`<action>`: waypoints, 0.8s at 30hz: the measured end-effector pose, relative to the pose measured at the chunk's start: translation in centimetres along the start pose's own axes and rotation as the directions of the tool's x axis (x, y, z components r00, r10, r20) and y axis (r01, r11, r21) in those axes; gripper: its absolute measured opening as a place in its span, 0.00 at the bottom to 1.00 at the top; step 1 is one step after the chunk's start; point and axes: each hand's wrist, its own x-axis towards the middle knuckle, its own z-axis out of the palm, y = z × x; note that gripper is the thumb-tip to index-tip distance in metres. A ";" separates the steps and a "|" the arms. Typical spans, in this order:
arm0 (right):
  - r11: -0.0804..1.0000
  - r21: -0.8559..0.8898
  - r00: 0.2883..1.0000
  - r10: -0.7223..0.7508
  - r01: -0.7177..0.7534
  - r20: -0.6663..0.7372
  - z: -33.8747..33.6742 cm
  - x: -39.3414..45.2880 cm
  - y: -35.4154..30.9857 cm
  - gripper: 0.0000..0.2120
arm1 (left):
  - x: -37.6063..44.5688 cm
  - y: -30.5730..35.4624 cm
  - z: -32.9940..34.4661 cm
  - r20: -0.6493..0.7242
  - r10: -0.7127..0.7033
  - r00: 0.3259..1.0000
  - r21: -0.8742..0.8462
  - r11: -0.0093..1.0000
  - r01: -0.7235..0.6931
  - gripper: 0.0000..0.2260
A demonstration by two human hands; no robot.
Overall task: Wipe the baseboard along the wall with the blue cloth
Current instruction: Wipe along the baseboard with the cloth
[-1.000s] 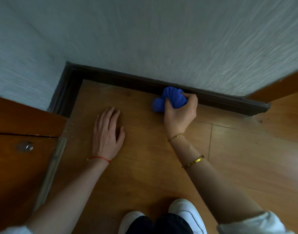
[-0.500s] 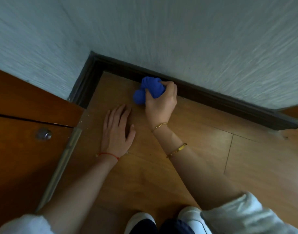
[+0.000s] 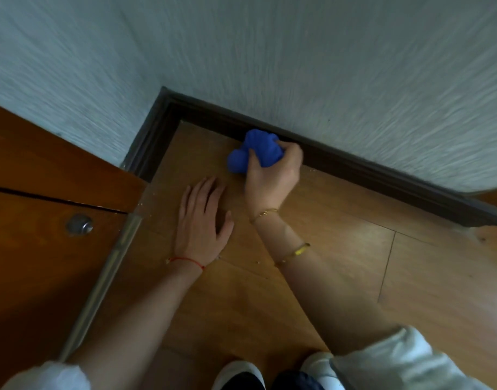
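Note:
My right hand (image 3: pixel 272 175) grips a bunched blue cloth (image 3: pixel 255 152) and holds it against the dark baseboard (image 3: pixel 382 178) that runs along the grey-white wall. The cloth sits a short way right of the room corner, where a second stretch of baseboard (image 3: pixel 148 142) turns toward me. My left hand (image 3: pixel 202 223) lies flat on the wooden floor, fingers straight, just left of and nearer than the right hand.
A brown wooden door (image 3: pixel 44 235) with a round metal knob (image 3: pixel 79 224) stands at the left, with a metal threshold strip (image 3: pixel 106 274) along its lower edge. White shoes (image 3: pixel 236 375) show at the bottom. Small crumbs lie on the floor near my left wrist.
My right hand slid the cloth left along the baseboard toward the corner. The view shifted, so the corner sits more to the right. My left hand stayed flat on the floor.

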 end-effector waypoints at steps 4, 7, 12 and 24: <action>0.999 0.010 0.996 -0.048 0.047 0.079 2.7 -0.9 -1.4 0.16 | -0.3 -0.3 0.2 0.010 0.009 1.000 0.005 1.000 -0.009 0.27; 0.996 0.000 0.991 -0.086 0.087 0.100 2.5 -0.6 -0.7 0.16 | -0.2 -0.1 0.0 0.015 -0.013 1.000 -0.004 1.000 0.014 0.27; 0.997 0.002 0.997 -0.079 0.079 0.027 -0.8 0.3 0.2 0.16 | -0.1 0.0 -0.2 0.011 0.000 1.000 -0.020 1.000 0.000 0.25; 0.996 -0.043 0.983 0.067 -0.076 -0.173 -9.5 2.5 3.0 0.17 | -0.3 0.6 -0.3 0.037 -0.005 0.999 0.015 1.000 0.004 0.24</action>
